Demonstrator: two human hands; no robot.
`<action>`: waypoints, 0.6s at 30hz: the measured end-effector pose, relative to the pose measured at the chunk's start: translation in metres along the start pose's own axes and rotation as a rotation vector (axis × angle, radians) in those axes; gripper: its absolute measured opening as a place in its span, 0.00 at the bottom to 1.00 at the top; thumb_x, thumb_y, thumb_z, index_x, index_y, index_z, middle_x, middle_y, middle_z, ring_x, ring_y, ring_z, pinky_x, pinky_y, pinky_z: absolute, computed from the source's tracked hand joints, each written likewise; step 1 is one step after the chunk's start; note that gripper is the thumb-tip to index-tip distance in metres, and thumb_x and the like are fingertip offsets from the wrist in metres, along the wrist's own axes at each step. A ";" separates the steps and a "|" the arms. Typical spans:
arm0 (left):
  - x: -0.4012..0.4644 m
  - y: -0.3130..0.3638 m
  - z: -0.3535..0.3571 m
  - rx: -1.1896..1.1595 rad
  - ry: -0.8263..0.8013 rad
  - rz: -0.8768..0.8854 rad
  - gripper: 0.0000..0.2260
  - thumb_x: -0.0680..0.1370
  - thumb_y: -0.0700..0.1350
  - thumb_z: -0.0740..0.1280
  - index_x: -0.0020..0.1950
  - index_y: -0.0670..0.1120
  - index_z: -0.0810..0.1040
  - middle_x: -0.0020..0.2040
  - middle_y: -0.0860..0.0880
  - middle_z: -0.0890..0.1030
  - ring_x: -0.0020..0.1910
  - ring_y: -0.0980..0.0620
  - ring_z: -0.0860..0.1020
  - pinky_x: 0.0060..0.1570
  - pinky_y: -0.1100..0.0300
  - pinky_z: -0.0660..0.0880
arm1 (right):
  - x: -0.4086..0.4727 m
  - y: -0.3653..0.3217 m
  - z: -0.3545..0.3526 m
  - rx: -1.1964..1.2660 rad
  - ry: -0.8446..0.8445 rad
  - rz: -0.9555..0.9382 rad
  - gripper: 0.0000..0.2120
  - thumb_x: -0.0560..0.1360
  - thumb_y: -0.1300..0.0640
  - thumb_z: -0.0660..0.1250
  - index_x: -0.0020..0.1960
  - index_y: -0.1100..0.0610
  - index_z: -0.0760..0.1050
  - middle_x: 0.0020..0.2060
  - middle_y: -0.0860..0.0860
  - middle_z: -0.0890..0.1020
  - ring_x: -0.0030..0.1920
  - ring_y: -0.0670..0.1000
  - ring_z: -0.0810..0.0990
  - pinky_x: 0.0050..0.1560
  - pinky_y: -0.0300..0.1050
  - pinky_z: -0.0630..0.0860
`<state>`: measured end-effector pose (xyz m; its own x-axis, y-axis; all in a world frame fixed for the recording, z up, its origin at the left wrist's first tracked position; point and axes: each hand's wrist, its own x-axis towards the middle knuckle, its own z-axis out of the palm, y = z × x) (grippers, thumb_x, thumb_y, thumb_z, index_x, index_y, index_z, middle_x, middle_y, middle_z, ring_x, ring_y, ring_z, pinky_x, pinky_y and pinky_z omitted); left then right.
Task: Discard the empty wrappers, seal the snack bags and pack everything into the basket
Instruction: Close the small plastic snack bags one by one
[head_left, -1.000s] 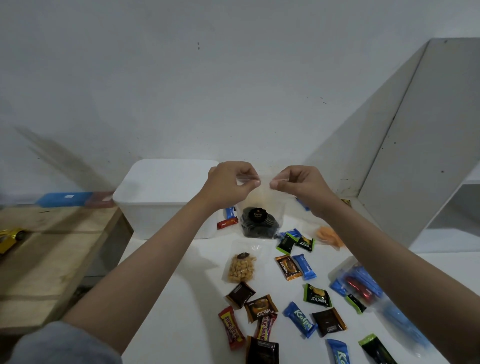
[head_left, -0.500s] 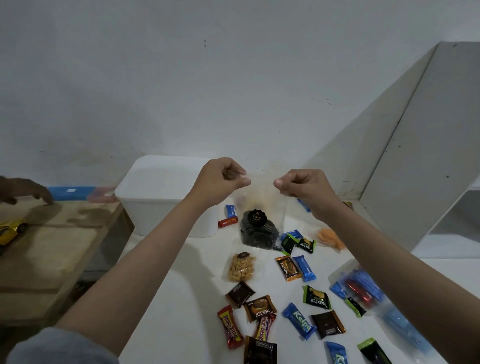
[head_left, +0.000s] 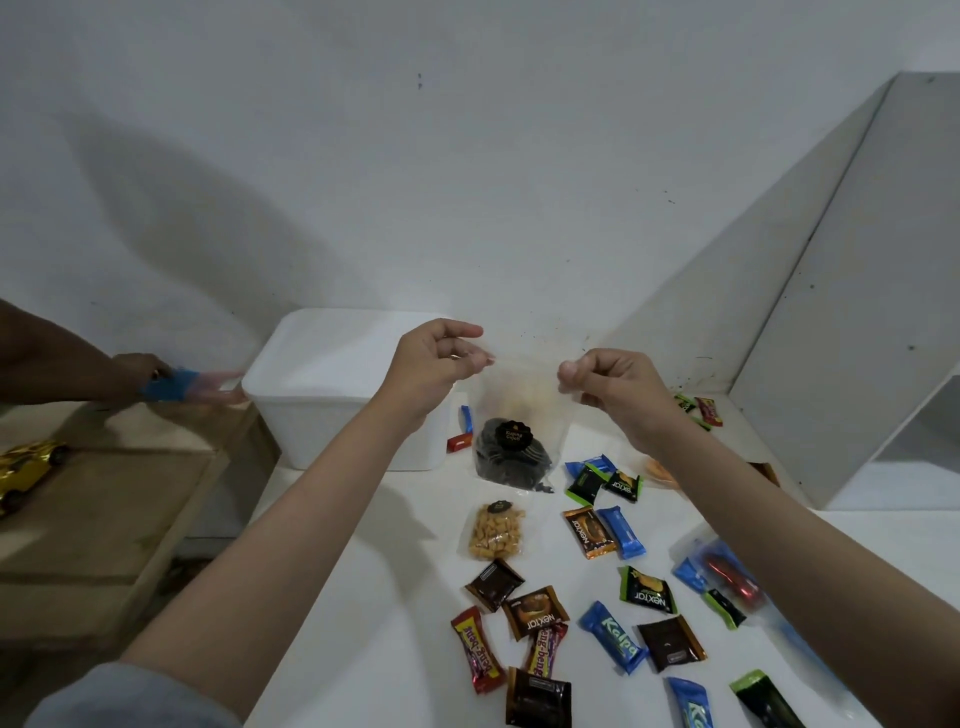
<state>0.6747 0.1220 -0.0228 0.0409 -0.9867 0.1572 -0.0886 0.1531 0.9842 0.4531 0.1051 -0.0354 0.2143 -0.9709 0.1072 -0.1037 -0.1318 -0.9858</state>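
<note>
White table (head_left: 363, 597) below; left hand (head_left: 436, 364) and right hand (head_left: 618, 384) pinch clear snack bag's (head_left: 519, 415) top between them.

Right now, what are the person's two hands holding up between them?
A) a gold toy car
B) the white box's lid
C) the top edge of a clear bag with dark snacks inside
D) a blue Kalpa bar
C: the left hand and right hand each pinch a top corner of the clear bag, whose dark snacks hang at the bottom.
</note>
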 end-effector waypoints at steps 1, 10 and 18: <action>0.001 -0.001 -0.002 0.010 -0.005 0.008 0.11 0.74 0.30 0.68 0.52 0.42 0.76 0.39 0.45 0.81 0.35 0.62 0.81 0.38 0.73 0.73 | 0.001 -0.001 0.001 -0.008 -0.003 0.003 0.08 0.73 0.59 0.70 0.36 0.57 0.78 0.35 0.53 0.81 0.39 0.49 0.80 0.51 0.49 0.75; 0.003 -0.023 -0.004 0.160 -0.092 0.027 0.12 0.73 0.33 0.70 0.52 0.46 0.76 0.41 0.43 0.81 0.45 0.49 0.80 0.51 0.59 0.76 | 0.009 -0.005 0.040 -0.381 -0.251 0.083 0.06 0.73 0.57 0.71 0.45 0.60 0.81 0.41 0.54 0.85 0.40 0.48 0.84 0.44 0.39 0.77; 0.000 -0.046 0.004 0.160 0.054 -0.428 0.10 0.78 0.49 0.66 0.47 0.42 0.77 0.45 0.46 0.83 0.42 0.50 0.82 0.49 0.53 0.79 | 0.018 0.024 0.055 -0.298 0.017 0.185 0.06 0.72 0.63 0.71 0.41 0.67 0.79 0.40 0.64 0.83 0.35 0.54 0.85 0.33 0.44 0.76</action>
<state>0.6752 0.1144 -0.0680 0.1585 -0.9545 -0.2525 -0.2053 -0.2820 0.9372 0.5082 0.0960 -0.0644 0.1499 -0.9866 -0.0648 -0.4190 -0.0040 -0.9080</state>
